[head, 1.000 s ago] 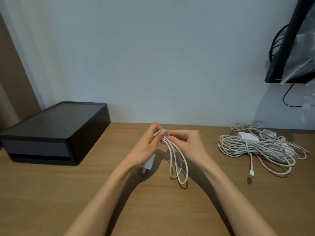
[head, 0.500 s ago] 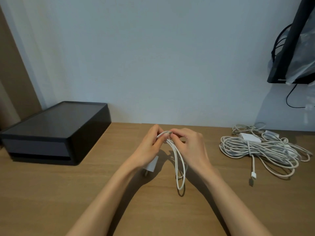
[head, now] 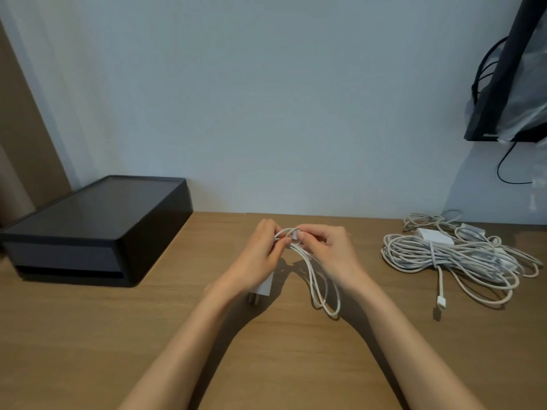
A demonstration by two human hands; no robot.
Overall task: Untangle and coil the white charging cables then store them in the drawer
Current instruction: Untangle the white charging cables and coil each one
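Hanging in long, narrow loops from between the two hands, a thin white cable [head: 319, 281] with a smooth, rubbery-looking sheath droops until its lowest bends come down to the wooden table [head: 88, 335], whose matte, pale-brown top shows a fine straight grain. The left hand [head: 259, 261] has its fingers curled at the top of the loops, thumb and forefinger pinching the strands together, while a small boxy white plug [head: 262, 289] (its metal prongs pointing down toward the table) sticks out below the heel of that palm. The right hand [head: 331, 255] meets it fingertip to fingertip, its fingers bent and nipping the same bundle at the arch of the coil; neither hand is spread at all. Well apart to the right lies a loose heap of white cables [head: 461, 261], rounded coils crossing one another, with a flat rectangular adapter [head: 434, 236] on top and one squared connector [head: 441, 301] trailing toward the near edge. On the left, against the plain pale wall, sits the black drawer box [head: 97, 229], low and rectangular, with a dull satin top and its front closed.
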